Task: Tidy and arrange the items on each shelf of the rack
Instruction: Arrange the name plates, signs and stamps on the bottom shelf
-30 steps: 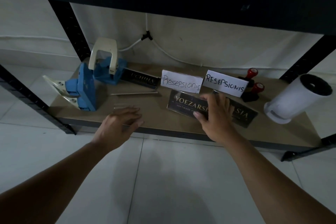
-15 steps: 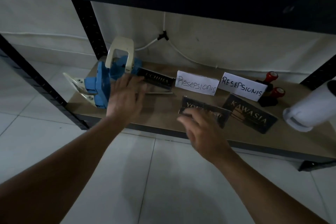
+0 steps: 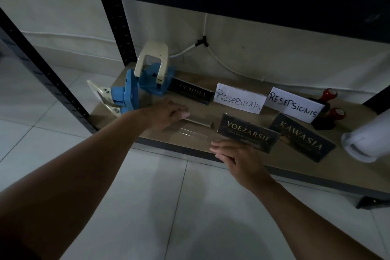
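shelf board (image 3: 280, 175), the lowest level of the dark metal rack, runs from the left-centre of the frame down to the lower right edge. at its left end two blue hole punches (image 3: 135, 88) with cream handles stand close together, one tipped on its side. just right of them a dark uchiha nameplate (image 3: 191, 93) lies near the back. the left hand (image 3: 166, 115) reaches in from the lower left, fingers loosely extended and resting on a clear acrylic holder (image 3: 194, 124) that lies on the board; whether it grips the holder i cannot tell. the right hand (image 3: 236, 154) sits at the front edge, fingers straight and relaxed, touching the lower edge of the yoezarsie nameplate (image 3: 248, 135). behind stand two white resepsionis cards (image 3: 238, 98), side by side. the kawasia nameplate (image 3: 304, 137) lies flat further right, near two red-topped stamps (image 3: 329, 110). a white roll (image 3: 365, 141) lies on its side at the right edge of the frame.
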